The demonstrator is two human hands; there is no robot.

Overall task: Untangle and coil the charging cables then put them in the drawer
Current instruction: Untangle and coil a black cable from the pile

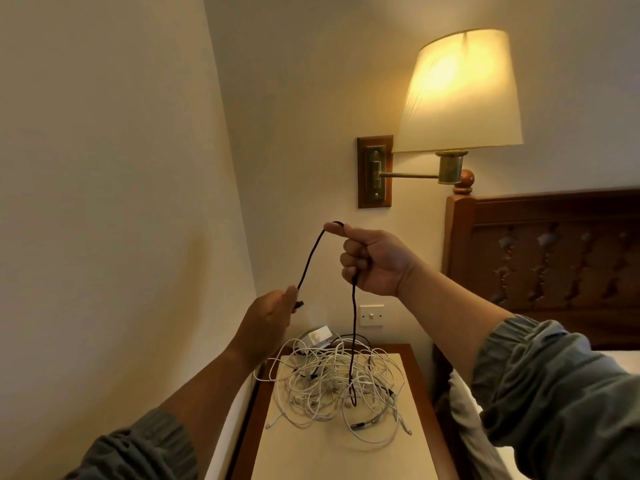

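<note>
A black braided cable [309, 258] is lifted above the bedside table. My left hand [269, 315] pinches its plug end, low and to the left. Higher up, my right hand [372, 260] grips the same cable in a fist, with the cable looping over the thumb. From that fist the black cable drops straight down into a tangled heap of white cables [332, 386] lying on the table top [332, 455]. A few dark cables run through the heap. No drawer is in view.
A lit wall lamp [460, 95] hangs on a brass arm above right. A wooden headboard [554, 258] and bed stand at the right. A wall switch [371, 315] and a small white box [317, 337] sit behind the heap. The wall is close on the left.
</note>
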